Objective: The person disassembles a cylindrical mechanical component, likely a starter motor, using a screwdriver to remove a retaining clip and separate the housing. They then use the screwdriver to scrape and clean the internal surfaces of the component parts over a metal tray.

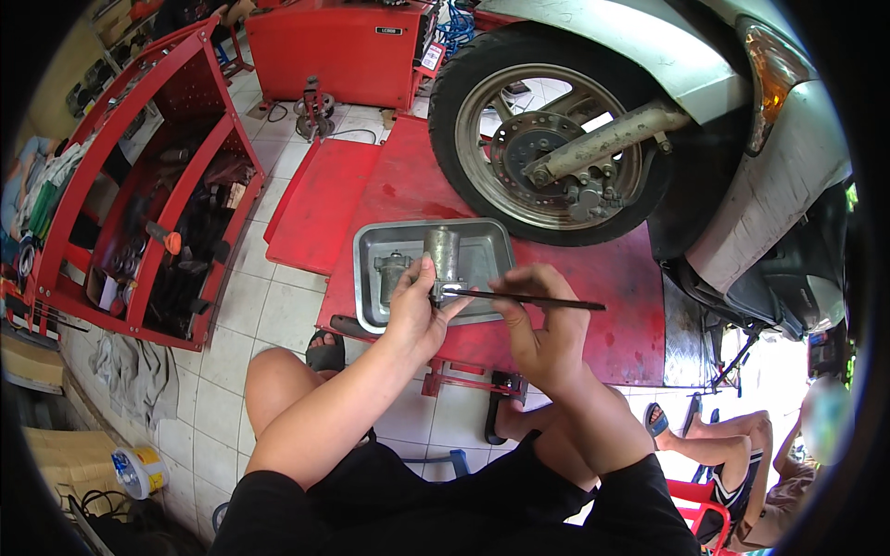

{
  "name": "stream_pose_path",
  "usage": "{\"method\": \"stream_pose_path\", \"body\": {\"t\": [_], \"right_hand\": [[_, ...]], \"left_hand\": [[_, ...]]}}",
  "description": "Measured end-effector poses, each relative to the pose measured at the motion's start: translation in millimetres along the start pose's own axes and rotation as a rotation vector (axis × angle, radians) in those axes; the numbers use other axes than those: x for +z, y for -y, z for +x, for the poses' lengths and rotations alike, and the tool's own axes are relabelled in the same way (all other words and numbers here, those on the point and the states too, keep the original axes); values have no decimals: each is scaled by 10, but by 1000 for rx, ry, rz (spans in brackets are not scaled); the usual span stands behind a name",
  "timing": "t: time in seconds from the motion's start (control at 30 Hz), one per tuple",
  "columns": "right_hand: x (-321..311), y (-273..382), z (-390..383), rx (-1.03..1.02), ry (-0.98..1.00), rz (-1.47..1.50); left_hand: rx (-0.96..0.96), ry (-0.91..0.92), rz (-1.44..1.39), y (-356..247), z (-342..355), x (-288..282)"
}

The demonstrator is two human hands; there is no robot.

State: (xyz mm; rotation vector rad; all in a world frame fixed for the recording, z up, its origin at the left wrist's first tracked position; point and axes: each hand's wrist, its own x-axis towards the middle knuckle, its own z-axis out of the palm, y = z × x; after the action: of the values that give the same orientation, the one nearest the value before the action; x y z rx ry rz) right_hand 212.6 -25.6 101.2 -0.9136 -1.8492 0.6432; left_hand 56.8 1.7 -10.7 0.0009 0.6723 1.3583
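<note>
My left hand [414,313] is closed around the lower end of a grey metal cylindrical part [443,248], which stands upright over the tray. In my closed right hand [549,334] is a slim dark rod-shaped tool [575,303], lying nearly level. Its left end meets the base of the cylinder beside my left fingers; the exact contact is too small to tell. A second grey metal part [391,271] lies in the left side of the shallow metal tray [506,248], partly hidden by my left hand. Something with a dark handle [350,326] sticks out by the tray's lower left corner.
A red platform [408,195] carries the tray and a scooter's front wheel [556,139]. At the left stands a red tool rack [139,310], with a grey cloth [139,375] and a white bucket [139,471] near it. Another person [742,463] sits at lower right.
</note>
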Motion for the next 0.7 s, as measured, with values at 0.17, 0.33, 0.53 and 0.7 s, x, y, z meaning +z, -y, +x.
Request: {"method": "stream_pose_path", "body": {"t": [0.17, 0.33, 0.53, 0.7], "right_hand": [[-73, -157, -39, 66, 175, 200], [-77, -259, -44, 76, 191, -51], [-40, -161, -3, 15, 210, 39], [9, -175, -16, 133, 113, -31]], "left_hand": [[-10, -49, 40, -4, -2, -23], [19, -85, 74, -19, -57, 52], [-16, -132, 111, -34, -61, 75], [29, -104, 87, -19, -82, 96]]}}
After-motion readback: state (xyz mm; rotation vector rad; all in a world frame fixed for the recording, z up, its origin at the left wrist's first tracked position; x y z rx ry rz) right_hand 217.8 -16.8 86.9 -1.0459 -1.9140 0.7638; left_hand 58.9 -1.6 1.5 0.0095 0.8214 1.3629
